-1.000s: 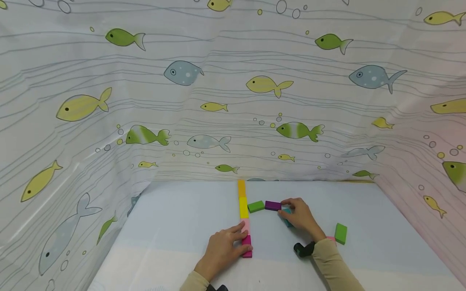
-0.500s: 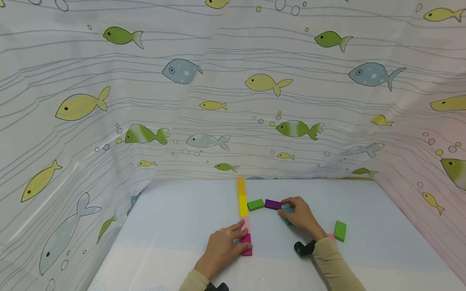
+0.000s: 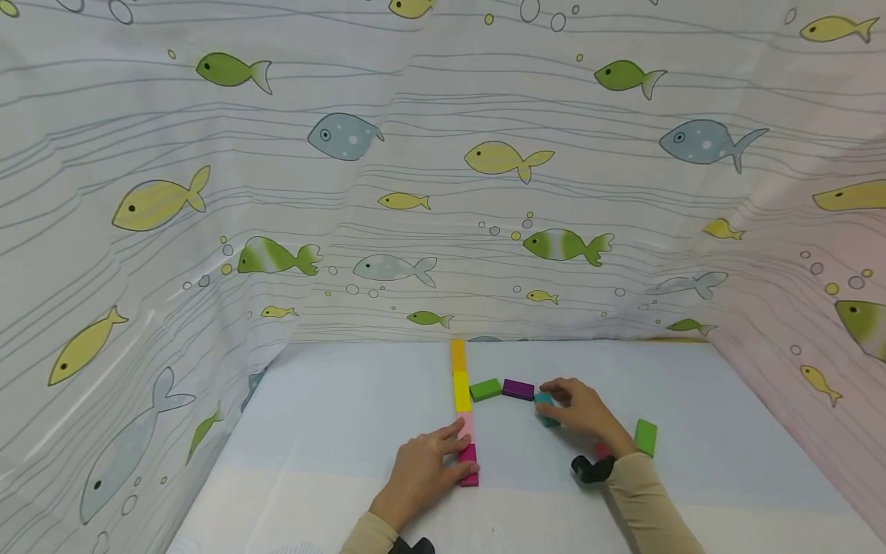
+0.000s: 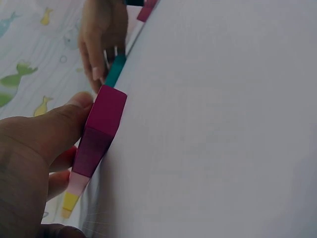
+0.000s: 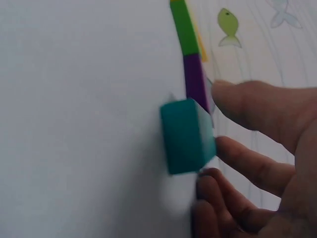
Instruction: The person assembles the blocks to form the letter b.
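Observation:
On the white table a straight row runs away from me: orange block [image 3: 458,355], yellow block [image 3: 462,392], light pink block [image 3: 465,422], magenta block [image 3: 467,454]. My left hand [image 3: 422,469] rests on its near end, fingers on the pink block, thumb touching the magenta one [image 4: 106,109]. From the yellow block a curved line branches right: green block [image 3: 486,390], purple block [image 3: 518,389], teal block [image 3: 547,410]. My right hand [image 3: 584,412] hovers around the teal block with spread fingers. In the right wrist view one fingertip meets the teal block's side [image 5: 181,136]; another digit stands apart.
A loose green block [image 3: 646,437] lies right of my right wrist. A pinkish-red block [image 3: 602,449] is partly hidden beneath that wrist. Behind the table hangs a fish-patterned curtain [image 3: 415,231], which also encloses both sides.
My right hand has loosened from the teal block and shifted slightly right, uncovering more of it. My left hand stays where it was on the row.

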Demonstrator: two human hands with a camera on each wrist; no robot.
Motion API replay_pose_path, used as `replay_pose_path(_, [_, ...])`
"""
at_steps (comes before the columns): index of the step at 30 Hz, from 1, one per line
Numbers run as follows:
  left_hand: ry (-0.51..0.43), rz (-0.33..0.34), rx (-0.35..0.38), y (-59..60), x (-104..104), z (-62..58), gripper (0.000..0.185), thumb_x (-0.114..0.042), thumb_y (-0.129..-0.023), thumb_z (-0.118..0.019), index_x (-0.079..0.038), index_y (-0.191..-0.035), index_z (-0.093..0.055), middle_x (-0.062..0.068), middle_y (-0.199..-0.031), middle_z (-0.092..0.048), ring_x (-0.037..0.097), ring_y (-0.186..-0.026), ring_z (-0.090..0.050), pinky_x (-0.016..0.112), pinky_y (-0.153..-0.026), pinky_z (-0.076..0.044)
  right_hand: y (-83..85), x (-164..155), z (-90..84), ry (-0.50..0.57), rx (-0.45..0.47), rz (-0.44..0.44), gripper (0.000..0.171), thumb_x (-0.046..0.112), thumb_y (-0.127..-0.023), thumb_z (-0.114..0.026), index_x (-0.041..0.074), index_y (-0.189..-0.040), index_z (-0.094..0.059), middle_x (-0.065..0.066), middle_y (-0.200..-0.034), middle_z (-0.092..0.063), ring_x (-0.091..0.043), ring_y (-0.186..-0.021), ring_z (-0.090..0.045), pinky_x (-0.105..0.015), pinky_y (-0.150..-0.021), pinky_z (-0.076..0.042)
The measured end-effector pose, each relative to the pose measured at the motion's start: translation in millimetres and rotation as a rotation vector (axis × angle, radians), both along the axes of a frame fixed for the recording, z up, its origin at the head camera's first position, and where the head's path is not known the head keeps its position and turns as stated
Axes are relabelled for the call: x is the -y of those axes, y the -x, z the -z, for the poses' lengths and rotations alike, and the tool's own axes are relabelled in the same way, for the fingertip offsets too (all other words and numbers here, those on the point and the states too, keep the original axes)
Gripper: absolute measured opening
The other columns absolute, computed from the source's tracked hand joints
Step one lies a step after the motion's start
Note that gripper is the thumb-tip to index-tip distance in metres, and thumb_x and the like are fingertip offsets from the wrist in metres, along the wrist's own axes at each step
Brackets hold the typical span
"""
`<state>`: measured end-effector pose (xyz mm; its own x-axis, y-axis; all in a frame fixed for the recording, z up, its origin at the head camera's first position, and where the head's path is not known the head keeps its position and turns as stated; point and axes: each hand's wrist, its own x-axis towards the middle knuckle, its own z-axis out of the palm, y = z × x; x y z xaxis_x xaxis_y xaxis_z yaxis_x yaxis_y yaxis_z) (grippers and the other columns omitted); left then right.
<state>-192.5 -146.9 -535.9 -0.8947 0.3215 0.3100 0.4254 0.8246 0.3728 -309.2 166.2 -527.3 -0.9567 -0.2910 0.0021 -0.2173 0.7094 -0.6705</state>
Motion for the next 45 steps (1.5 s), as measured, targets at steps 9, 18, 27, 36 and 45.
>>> replay_pose_path(9, [0.000,-0.003,0.019,-0.4,-1,0.0,0.050,-0.056,-0.083,-0.072,-0.024,-0.121,-0.072,-0.007,-0.139,-0.060,0.025,-0.113,-0.067,0.038,-0.077,-0.058,-8.8,-10,-17.6,0.052,0.118,-0.107,0.061,0.035,-0.077,-0.084,0.010,-0.128,-0.062,-0.008,-0.117,-0.066,-0.026,-0.108,-0.062,-0.045,-0.090,-0.053])
replay_pose_path(18, [-0.008,0.003,0.005,-0.3,-1,-1.4,0.050,-0.054,-0.082,-0.074,-0.022,-0.121,-0.072,-0.005,-0.137,-0.061,0.027,-0.111,-0.068,0.038,-0.075,-0.058,-13.9,-4,-23.1,0.050,0.155,-0.081,0.072,0.023,-0.069,-0.091,0.009,-0.131,-0.059,-0.011,-0.120,-0.064,-0.025,-0.107,-0.061,-0.045,-0.090,-0.053])
replay_pose_path(27, [-0.003,-0.001,0.029,-0.5,-1,-2.6,0.051,-0.055,-0.083,-0.073,-0.023,-0.122,-0.072,-0.006,-0.138,-0.061,0.027,-0.111,-0.068,0.037,-0.075,-0.057,-16.7,3,-22.9,0.052,0.125,-0.055,0.067,0.016,-0.068,-0.091,0.006,-0.127,-0.060,-0.012,-0.115,-0.064,-0.024,-0.101,-0.062,-0.045,-0.088,-0.054])
replay_pose_path(36, [-0.006,-0.007,0.010,-2.3,-1,-1.0,0.051,-0.057,-0.082,-0.072,-0.023,-0.120,-0.072,-0.006,-0.137,-0.061,0.027,-0.108,-0.069,0.038,-0.073,-0.057,-15.7,0,-19.1,0.058,0.127,-0.060,0.071,0.024,-0.068,-0.092,0.008,-0.129,-0.059,-0.009,-0.115,-0.064,-0.021,-0.100,-0.062,-0.043,-0.087,-0.054])
replay_pose_path(45, [0.000,-0.011,0.021,-0.5,-2,1.3,0.052,-0.058,-0.082,-0.072,-0.024,-0.122,-0.071,-0.008,-0.138,-0.060,0.026,-0.111,-0.068,0.037,-0.075,-0.058,-18.2,-32,-27.4,0.040,0.124,-0.057,0.077,0.041,-0.077,-0.084,0.009,-0.139,-0.052,-0.012,-0.122,-0.064,-0.024,-0.106,-0.063,-0.045,-0.088,-0.053])
